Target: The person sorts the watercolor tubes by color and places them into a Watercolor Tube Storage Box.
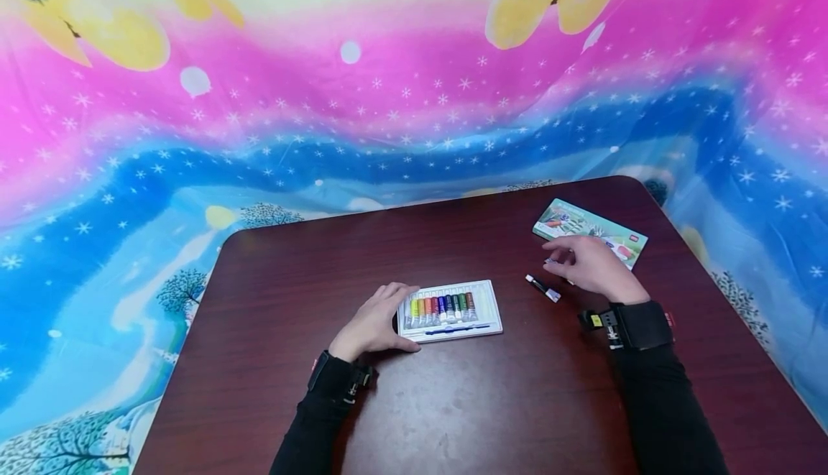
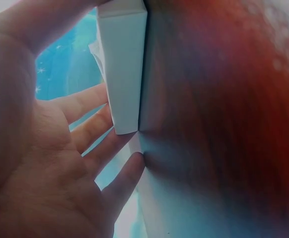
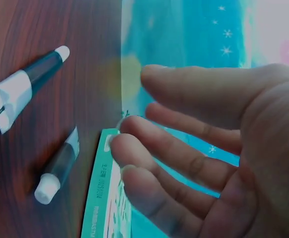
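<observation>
Paint tray (image 1: 494,302) sitting mid-table, left hand (image 1: 375,324) steadying its end.
Left fingers (image 2: 92,101) are lying straight against the tray; right hand (image 1: 591,263) is hovering, fingers apart, over two loose tubes (image 3: 28,87) beside the green box (image 1: 569,220).

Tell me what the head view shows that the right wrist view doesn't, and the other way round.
Only the head view shows the left hand resting against the white tray of paint tubes, and the whole table. Only the right wrist view shows a second loose tube beside the green box. Both show the right hand, open with relaxed fingers, a loose dark tube and the green box.
</observation>
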Demonstrator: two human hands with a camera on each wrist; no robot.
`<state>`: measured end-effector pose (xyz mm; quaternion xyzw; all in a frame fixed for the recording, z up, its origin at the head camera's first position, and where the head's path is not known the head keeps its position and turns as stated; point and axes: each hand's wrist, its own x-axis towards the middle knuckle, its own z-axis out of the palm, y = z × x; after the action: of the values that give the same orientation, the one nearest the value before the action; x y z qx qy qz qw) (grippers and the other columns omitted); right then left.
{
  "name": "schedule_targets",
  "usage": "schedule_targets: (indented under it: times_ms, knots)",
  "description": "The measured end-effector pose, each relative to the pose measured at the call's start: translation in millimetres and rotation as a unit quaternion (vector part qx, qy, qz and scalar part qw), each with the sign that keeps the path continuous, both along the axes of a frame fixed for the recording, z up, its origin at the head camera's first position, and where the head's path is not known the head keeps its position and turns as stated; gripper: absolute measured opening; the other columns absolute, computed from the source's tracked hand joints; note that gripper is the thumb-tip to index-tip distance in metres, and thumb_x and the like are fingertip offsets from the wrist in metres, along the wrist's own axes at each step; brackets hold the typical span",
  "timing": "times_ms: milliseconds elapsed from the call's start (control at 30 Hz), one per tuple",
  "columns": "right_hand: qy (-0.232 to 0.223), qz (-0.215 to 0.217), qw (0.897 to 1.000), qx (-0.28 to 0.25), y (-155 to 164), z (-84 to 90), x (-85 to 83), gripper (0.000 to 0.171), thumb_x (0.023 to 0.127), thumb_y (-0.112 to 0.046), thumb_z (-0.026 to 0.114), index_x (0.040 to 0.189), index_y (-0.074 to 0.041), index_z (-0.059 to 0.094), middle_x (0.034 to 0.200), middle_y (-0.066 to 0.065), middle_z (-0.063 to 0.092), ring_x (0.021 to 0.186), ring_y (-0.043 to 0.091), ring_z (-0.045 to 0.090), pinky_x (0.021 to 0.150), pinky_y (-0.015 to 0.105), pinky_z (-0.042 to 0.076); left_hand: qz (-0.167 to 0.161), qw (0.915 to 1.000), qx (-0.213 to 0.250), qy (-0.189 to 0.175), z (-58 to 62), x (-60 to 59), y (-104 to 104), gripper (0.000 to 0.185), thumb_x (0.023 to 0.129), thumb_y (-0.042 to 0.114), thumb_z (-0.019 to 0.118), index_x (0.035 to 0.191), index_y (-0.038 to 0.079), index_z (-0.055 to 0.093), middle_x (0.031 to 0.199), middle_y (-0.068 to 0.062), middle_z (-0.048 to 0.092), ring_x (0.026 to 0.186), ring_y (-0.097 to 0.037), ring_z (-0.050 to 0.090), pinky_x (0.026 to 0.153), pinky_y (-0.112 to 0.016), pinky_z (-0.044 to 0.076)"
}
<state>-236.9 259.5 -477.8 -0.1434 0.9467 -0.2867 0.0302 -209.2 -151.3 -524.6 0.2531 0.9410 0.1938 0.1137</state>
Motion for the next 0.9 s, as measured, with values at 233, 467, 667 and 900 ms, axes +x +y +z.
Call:
schedule_targets:
  times_ms: [233, 467, 667, 900]
  knots:
    - [-0.008, -0.011, 1.0, 0.019, 3, -6.2, -1.6, 0.031, 0.085, -0.023, 0.073, 0.111, -0.005, 0.07, 0.083, 0.001, 0.068, 0.075, 0.017, 0.059, 0.067, 0.036, 0.047, 0.002, 1.0, 0.002, -0.003, 0.8, 1.4, 0, 0.104, 0.063, 0.055, 0.083, 0.148, 0.023, 0.034, 0.14, 0.003, 0.041, 0.127, -0.018, 0.038, 0.104, -0.042, 0.038]
    - [-0.003, -0.075, 0.995, 0.069, 10, -14.6, 0.1, 0.026, 0.082, -0.02, 0.074, 0.102, -0.003, 0.069, 0.079, 0.007, 0.065, 0.07, 0.021, 0.056, 0.062, 0.04, 0.045, -0.002, 1.0, 0.007, -0.002, 1.5, 1.9, 0, 0.103, 0.063, 0.054, 0.084, 0.148, 0.023, 0.035, 0.14, 0.002, 0.042, 0.127, -0.018, 0.039, 0.104, -0.043, 0.037]
    - [-0.034, -0.075, 0.994, 0.069, 13, -23.1, -4.5, 0.027, 0.08, -0.019, 0.076, 0.1, -0.003, 0.067, 0.074, 0.005, 0.062, 0.065, 0.02, 0.053, 0.06, 0.036, 0.042, -0.002, 1.0, 0.009, -0.001, 1.5, 1.8, 0, 0.103, 0.063, 0.054, 0.084, 0.148, 0.023, 0.035, 0.14, 0.002, 0.042, 0.127, -0.019, 0.039, 0.104, -0.044, 0.037]
    - [-0.04, -0.069, 0.994, 0.081, 7, -20.8, -4.0, 0.022, 0.087, -0.012, 0.065, 0.105, 0.001, 0.065, 0.073, 0.006, 0.061, 0.063, 0.02, 0.051, 0.062, 0.037, 0.042, -0.002, 0.9999, 0.011, -0.001, 1.2, 1.5, 0, 0.103, 0.063, 0.054, 0.084, 0.148, 0.023, 0.035, 0.139, 0.002, 0.042, 0.126, -0.018, 0.039, 0.104, -0.043, 0.037]
